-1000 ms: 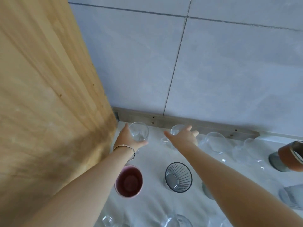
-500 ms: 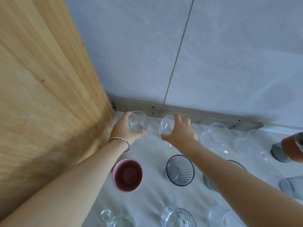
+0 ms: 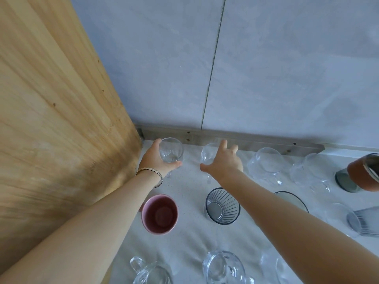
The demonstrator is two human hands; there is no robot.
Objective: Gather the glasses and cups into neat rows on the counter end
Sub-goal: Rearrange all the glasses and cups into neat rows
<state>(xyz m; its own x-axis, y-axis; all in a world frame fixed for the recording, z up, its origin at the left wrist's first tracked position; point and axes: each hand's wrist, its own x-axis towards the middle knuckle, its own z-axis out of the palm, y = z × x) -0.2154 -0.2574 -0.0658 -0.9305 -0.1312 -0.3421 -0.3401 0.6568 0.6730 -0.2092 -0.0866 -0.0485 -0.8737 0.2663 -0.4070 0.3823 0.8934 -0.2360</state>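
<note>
On the white counter (image 3: 190,177), my left hand (image 3: 153,162) is closed around a clear stemmed glass (image 3: 171,150) in the back left corner, close to the wooden panel. My right hand (image 3: 224,163) curves around a second clear stemmed glass (image 3: 206,155) just to the right, thumb under its bowl and fingers stretched toward the wall. Two more clear stemmed glasses (image 3: 266,162) (image 3: 311,171) stand along the wall to the right. A pink cup (image 3: 160,214) and a ribbed grey glass (image 3: 222,206) stand nearer to me.
A wooden panel (image 3: 61,119) closes the left side and a tiled wall with a grey strip (image 3: 256,143) closes the back. A brown-sleeved tumbler (image 3: 361,175) and a ribbed glass on its side (image 3: 365,222) are at the right. Glass mugs (image 3: 151,273) (image 3: 223,267) stand at the near edge.
Both hands have carried their stemmed glasses back toward the wall strip. My right hand's fingers have straightened from a tighter curl.
</note>
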